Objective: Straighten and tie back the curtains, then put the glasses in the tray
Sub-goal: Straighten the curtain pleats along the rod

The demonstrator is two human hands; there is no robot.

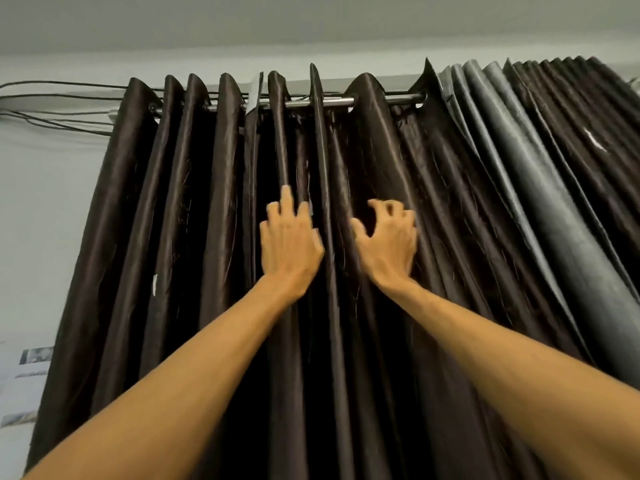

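A dark brown satin curtain (pixel 180 209) hangs in deep folds from a metal rod (pixel 337 102) and fills most of the view. My left hand (pixel 289 242) lies flat against the folds near the middle, its fingers straight and pointing up, with one fingertip on a fold edge. My right hand (pixel 388 239) is just to its right, level with it. Its fingers are bent like a claw and the thumb is spread, with the fingertips at the fabric and no fold held between them. No glasses or tray are in view.
A grey pleated curtain (pixel 554 209) hangs bunched at the right end of the rod. Black cables (pixel 62 98) run along the pale wall at the upper left. Papers or pictures (pixel 34 358) are on the wall at the lower left.
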